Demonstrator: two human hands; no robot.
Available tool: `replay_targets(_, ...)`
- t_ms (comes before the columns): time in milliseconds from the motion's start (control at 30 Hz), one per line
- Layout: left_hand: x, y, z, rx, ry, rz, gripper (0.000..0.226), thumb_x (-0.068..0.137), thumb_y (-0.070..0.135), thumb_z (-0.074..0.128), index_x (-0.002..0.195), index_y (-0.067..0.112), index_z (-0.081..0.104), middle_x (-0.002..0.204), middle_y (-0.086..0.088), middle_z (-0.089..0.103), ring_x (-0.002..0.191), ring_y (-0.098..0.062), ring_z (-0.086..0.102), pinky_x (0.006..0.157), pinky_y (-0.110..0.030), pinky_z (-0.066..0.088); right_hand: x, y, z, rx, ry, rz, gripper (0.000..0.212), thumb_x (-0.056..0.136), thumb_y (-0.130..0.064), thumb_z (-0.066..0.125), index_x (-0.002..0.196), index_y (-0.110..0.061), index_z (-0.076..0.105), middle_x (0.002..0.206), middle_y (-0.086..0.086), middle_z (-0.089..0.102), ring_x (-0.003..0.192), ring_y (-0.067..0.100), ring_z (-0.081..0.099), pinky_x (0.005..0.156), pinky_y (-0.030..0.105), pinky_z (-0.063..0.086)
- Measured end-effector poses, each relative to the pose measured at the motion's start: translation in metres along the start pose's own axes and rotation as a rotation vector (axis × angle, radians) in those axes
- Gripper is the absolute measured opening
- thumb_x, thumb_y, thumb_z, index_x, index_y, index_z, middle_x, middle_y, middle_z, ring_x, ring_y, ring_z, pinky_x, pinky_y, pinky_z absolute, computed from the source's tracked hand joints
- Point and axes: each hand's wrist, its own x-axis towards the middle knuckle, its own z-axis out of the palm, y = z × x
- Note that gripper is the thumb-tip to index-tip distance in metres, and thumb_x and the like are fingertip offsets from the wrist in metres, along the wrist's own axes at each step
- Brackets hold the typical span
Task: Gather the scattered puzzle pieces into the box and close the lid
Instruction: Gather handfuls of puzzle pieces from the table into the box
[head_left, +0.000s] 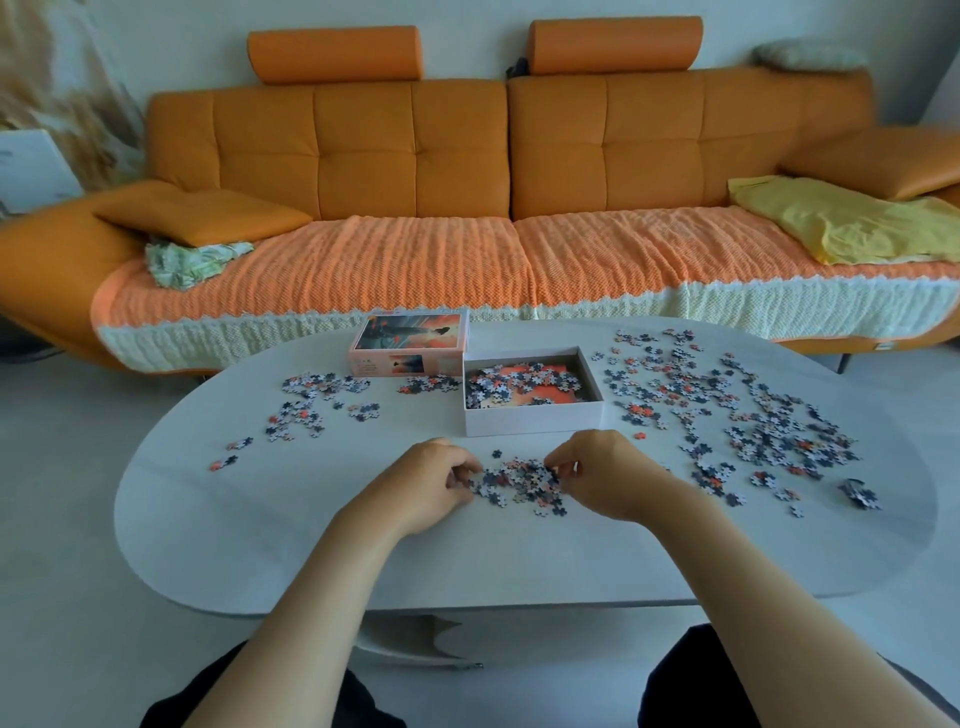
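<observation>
Orange tufted sofa (415, 140), white box (530, 421) – grey, orange, white puzzle pieces (519, 480), yellow cloth (841, 223)

1. We identify an orange sofa (415, 150) along the far side.
2. We note a knitted cover (395, 270) over its seat.
3. We locate a yellow cloth (841, 218) far right, an orange cushion (197, 213) far left.

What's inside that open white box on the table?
The box holds a heap of loose puzzle pieces, mostly toward its left, lying on an orange sheet. Whatever is under the heap is covered, and the near wall hides the front floor.
</observation>
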Motion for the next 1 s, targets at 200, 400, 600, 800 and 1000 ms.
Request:
replay_targets(200, 0.008, 0.014, 0.004, -0.001, -0.050, -0.028, 0.066, 0.089, 0.031, 0.057, 0.149, 0.028, 0.031, 0.136, 0.010, 0.038, 0.115, -0.009, 0.045, 0.096, -0.026, 0.040, 0.002, -0.007, -0.011, 0.064, -0.083, 0.014, 0.056, 0.086, -0.036, 0.064, 0.138, -0.028, 0.049, 0.123, -0.007, 0.051, 0.103, 0.012, 0.055, 0.087, 0.024, 0.046)
replay_targets(400, 0.020, 0.023, 0.016, 0.114, -0.062, 0.062, 0.060, 0.089, 0.041, 0.061, 0.144, 0.025, 0.042, 0.127, 0.009, 0.038, 0.124, -0.009, 0.037, 0.100, -0.028, 0.039, 0.014, -0.015, 0.000, -0.025, -0.107, 0.043, 0.059, 0.083, -0.048, 0.069, 0.134, -0.023, 0.055, 0.123, 0.000, 0.046, 0.104, 0.020, 0.054, 0.091, 0.033, 0.048)
replay_targets(600, 0.027, 0.023, 0.016, 0.020, 0.031, 0.085, 0.025, 0.091, 0.023, 0.064, 0.116, 0.023, 0.066, 0.109, 0.007, 0.051, 0.101, -0.014, 0.056, 0.091, -0.029, 0.046, 0.019, -0.018, 0.002, 0.077, -0.027, 0.017, 0.022, 0.084, -0.029, 0.070, 0.105, -0.023, 0.072, 0.098, -0.005, 0.054, 0.086, 0.015, 0.057, 0.075, 0.028, 0.051)
replay_targets(800, 0.035, 0.023, 0.014, 0.010, 0.071, 0.083, 0.015, 0.088, 0.020, 0.069, 0.103, 0.022, 0.071, 0.100, 0.008, 0.052, 0.092, -0.012, 0.056, 0.082, -0.025, 0.046, 0.028, -0.017, 0.003, 0.114, 0.026, 0.044, 0.012, 0.087, -0.020, 0.067, 0.096, -0.023, 0.075, 0.087, -0.011, 0.063, 0.069, 0.005, 0.058, 0.057, 0.012, 0.042)
replay_targets(1000, 0.043, 0.027, -0.004, -0.076, 0.098, 0.080, 0.010, 0.088, 0.019, 0.070, 0.096, 0.025, 0.073, 0.086, 0.017, 0.057, 0.076, 0.002, 0.056, 0.065, -0.014, 0.040, 0.037, -0.013, -0.017, 0.159, 0.052, 0.062, 0.011, 0.087, -0.021, 0.070, 0.096, -0.023, 0.076, 0.080, -0.007, 0.071, 0.056, 0.008, 0.063, 0.051, 0.013, 0.049)
